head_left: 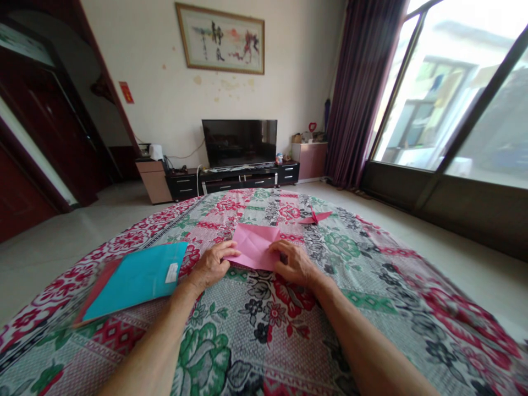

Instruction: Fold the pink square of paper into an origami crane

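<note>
A sheet of pink paper [254, 246] with crease lines lies between my two hands on the patterned tablecloth [247, 308]. My left hand [214, 262] pinches the paper's near left corner between thumb and fingers. On the opposite side, my right hand [293, 262] grips the near right edge, its fingers bent over the paper. Beyond my right hand sits a folded red paper crane [315, 218], apart from both hands. To the left of my left hand is a pack of coloured paper [136, 278], blue on top with a white label.
The round table fills the foreground. Past its far edge stand a black television [240, 143] and a low black cabinet [231, 179] against the wall. Purple curtains [358, 88] and a large window [454, 99] are to the right; dark red doors [45, 115] are at left.
</note>
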`<state>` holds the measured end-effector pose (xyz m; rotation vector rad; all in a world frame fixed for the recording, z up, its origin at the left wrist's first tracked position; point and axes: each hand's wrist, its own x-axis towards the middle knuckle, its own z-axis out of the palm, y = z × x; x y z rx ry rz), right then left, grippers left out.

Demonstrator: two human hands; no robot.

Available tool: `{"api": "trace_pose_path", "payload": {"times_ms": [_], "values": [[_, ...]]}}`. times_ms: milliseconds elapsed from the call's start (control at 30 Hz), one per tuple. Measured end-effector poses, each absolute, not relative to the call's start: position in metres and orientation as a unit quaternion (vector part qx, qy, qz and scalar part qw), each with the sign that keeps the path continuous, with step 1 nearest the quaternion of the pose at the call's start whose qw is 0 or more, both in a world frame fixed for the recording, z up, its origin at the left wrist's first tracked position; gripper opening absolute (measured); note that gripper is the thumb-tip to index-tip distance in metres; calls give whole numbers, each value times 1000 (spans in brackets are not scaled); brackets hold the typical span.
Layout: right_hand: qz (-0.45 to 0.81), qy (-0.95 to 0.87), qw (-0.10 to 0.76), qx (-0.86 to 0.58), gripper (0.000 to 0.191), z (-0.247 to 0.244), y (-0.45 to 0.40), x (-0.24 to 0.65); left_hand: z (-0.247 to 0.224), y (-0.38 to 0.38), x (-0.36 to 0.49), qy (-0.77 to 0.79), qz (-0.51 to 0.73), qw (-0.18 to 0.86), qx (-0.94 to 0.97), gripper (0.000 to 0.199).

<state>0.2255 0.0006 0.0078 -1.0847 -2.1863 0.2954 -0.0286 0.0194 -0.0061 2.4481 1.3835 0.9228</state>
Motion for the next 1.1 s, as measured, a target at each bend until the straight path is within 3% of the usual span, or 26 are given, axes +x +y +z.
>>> {"api": "trace_pose_path", "payload": {"times_ms": [267, 500, 1100], "values": [[153, -834, 359, -390, 29, 5, 4, 226, -6, 19, -27, 469, 299, 76, 828, 38], [104, -805, 398, -428, 35, -3, 10, 228, -8, 20, -28, 462, 301, 71, 831, 38], [107, -798, 389, -448, 34, -3, 14, 230, -11, 24, -27, 481, 325, 45, 813, 45]]}}
